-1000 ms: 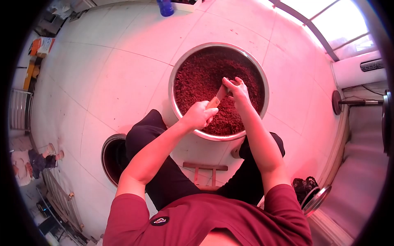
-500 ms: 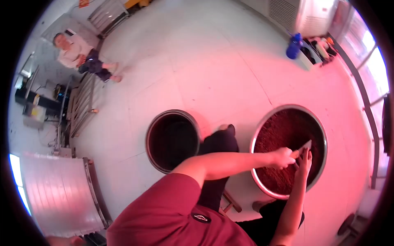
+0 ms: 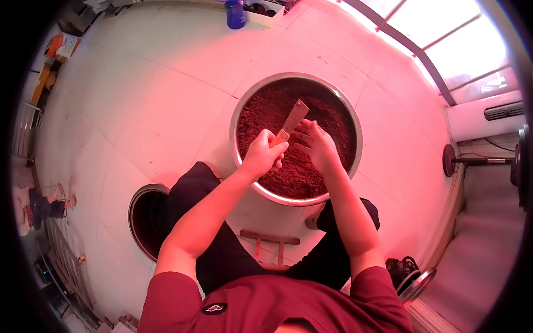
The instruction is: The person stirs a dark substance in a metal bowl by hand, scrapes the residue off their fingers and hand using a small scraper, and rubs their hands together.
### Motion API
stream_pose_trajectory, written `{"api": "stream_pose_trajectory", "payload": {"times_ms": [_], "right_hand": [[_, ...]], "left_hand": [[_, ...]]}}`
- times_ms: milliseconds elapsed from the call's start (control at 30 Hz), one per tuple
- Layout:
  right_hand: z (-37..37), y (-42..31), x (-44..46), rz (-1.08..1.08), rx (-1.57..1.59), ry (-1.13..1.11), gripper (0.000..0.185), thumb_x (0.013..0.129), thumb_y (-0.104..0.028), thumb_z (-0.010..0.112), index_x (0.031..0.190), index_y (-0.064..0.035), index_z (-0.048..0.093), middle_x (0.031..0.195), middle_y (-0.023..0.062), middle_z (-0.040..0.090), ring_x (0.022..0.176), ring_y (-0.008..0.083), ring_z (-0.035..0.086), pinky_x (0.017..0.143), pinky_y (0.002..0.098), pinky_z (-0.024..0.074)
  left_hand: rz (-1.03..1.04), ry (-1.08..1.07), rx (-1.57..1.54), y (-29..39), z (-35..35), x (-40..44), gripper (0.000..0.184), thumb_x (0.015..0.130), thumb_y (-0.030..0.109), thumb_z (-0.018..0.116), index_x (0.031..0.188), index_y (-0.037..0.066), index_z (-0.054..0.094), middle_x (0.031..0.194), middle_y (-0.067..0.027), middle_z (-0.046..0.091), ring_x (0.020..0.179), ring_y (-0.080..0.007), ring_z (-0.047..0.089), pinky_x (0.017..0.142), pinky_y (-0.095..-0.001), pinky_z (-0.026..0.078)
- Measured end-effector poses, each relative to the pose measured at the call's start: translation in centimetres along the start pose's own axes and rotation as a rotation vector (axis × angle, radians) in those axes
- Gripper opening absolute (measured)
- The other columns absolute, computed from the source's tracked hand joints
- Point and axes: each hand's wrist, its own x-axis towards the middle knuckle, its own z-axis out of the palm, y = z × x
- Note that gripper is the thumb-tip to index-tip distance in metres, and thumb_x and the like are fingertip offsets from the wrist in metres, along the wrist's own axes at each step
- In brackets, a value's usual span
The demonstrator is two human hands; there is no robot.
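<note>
My left hand [image 3: 265, 154] is closed around the wooden handle of a scraper [image 3: 295, 116]. Its flat metal blade, blunt at the end, points up and away to the right. Beside the blade is my right hand [image 3: 320, 145], fingers spread and partly bent; whether a fingertip touches the metal is hard to tell. Both hands are over a large round metal basin [image 3: 357, 161], which holds a dark reddish, crumbly material [image 3: 294, 176]. My knees are on the near side of this basin.
By my left knee stands a second, dark-inside round container [image 3: 133, 213]. A wooden stool [image 3: 270, 238] shows between my legs. A blue bottle [image 3: 235, 15] is at the far side. At the left edge, another person's legs [image 3: 55, 202] are visible beside metal racks.
My view has swung right, bringing the basin to the middle. My right hand, earlier at the scraper's blade, now has its fingers spread beside it. My left hand keeps hold of the handle.
</note>
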Motion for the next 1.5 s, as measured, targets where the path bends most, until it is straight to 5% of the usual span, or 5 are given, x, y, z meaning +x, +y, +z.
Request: {"api": "stream_pose_trajectory", "payload": {"times_ms": [400, 633, 733, 967, 1500], "right_hand": [[-1.5, 1.1, 0.9, -0.038, -0.105, 0.079, 0.018, 0.087, -0.013, 0.065, 0.100, -0.0022, 0.060, 0.093, 0.0057, 0.065, 0.083, 0.0172, 0.064, 0.071, 0.0299, 0.0522], [-4.8, -1.0, 0.8, -0.125, 0.236, 0.070, 0.008, 0.085, -0.003, 0.065, 0.092, -0.0047, 0.062, 0.085, 0.0039, 0.064, 0.074, 0.0151, 0.063, 0.070, 0.0284, 0.0521], [-7.2, -1.7, -0.9, -0.125, 0.235, 0.096, 0.009, 0.085, -0.002, 0.065, 0.092, -0.0054, 0.062, 0.086, 0.0040, 0.065, 0.075, 0.0155, 0.064, 0.071, 0.0287, 0.0527], [-9.3, -1.8, -3.4, -0.284, 0.321, 0.134, 0.011, 0.084, -0.002, 0.066, 0.093, -0.0053, 0.061, 0.089, 0.0038, 0.064, 0.079, 0.0157, 0.063, 0.074, 0.0301, 0.0530], [-3.9, -3.9, -7.3, -0.352, 0.232, 0.105, 0.011, 0.084, -0.005, 0.067, 0.093, -0.0070, 0.060, 0.089, 0.0036, 0.064, 0.077, 0.0152, 0.064, 0.069, 0.0312, 0.0554]], "left_hand": [[-0.139, -0.191, -0.020, -0.5, 2.1, -1.1, 0.022, 0.088, 0.023, 0.062, 0.095, 0.005, 0.050, 0.064, -0.0021, 0.054, 0.045, -0.0083, 0.050, 0.039, -0.0236, 0.040], [0.174, -0.635, 0.634, 6.1, -6.7, -9.5, 0.047, 0.091, 0.032, 0.058, 0.122, -0.002, 0.048, 0.098, -0.0109, 0.063, 0.092, -0.0189, 0.061, 0.083, -0.0309, 0.047], [-0.579, -0.544, 0.056, 8.2, -17.2, -16.7, 0.029, 0.092, 0.026, 0.056, 0.096, -0.001, 0.065, 0.081, -0.0053, 0.065, 0.067, -0.0124, 0.059, 0.060, -0.0258, 0.048], [-1.496, -1.061, 0.762, -7.1, -25.7, -39.4, 0.032, 0.088, 0.024, 0.049, 0.103, 0.002, 0.066, 0.090, -0.0064, 0.068, 0.079, -0.0164, 0.064, 0.069, -0.0331, 0.050], [-0.038, 0.062, 1.017, 7.7, -19.8, -13.6, 0.031, 0.088, 0.026, 0.051, 0.101, 0.001, 0.066, 0.089, -0.0078, 0.068, 0.078, -0.0176, 0.065, 0.068, -0.0336, 0.051]]}}
